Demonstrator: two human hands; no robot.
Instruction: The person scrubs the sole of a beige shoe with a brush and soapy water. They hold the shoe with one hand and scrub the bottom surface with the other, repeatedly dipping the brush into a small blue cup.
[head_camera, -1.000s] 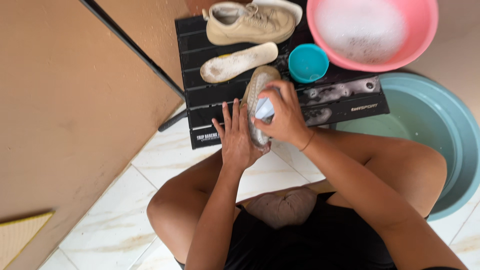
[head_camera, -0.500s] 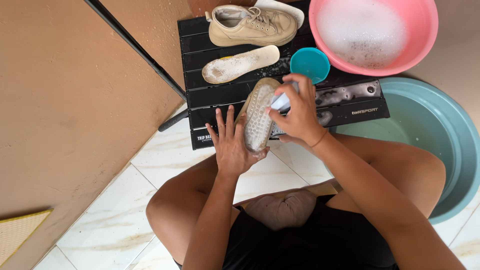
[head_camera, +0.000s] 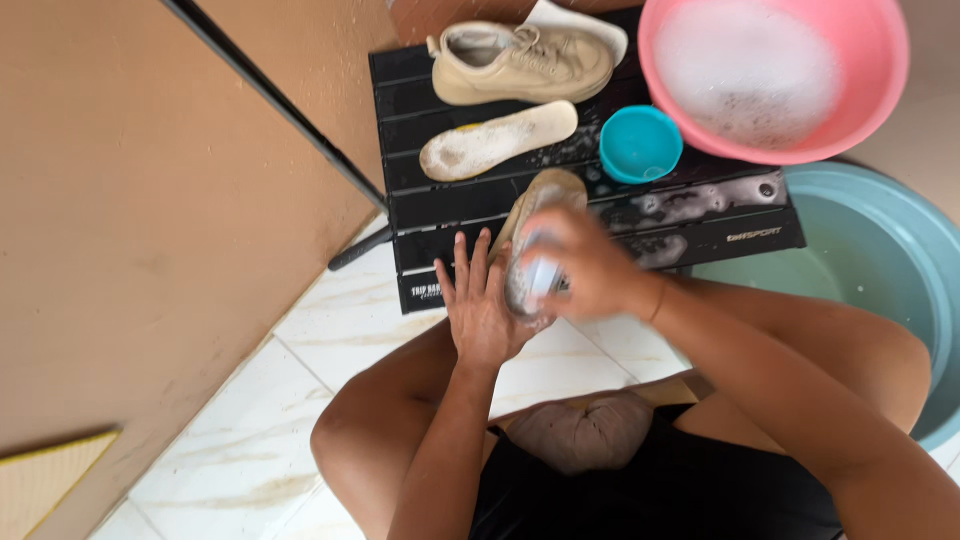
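**Shoe held and scrubbed over the black table**

A beige shoe (head_camera: 535, 215) was held sole-up over the near edge of the black slatted table (head_camera: 420, 95). The left hand (head_camera: 480, 305) was pressed flat against the shoe's side, fingers spread and pointing up, the forearm raised from below. The right hand (head_camera: 585, 265), blurred, was closed around a small pale brush (head_camera: 540, 272) set against the sole, the wrist bent inward. Farther back on the table, a second shoe (head_camera: 520, 62), an insole (head_camera: 498, 140) and a small teal cup (head_camera: 640, 145) were seen. A pink basin (head_camera: 880, 60) of suds was set beside them.
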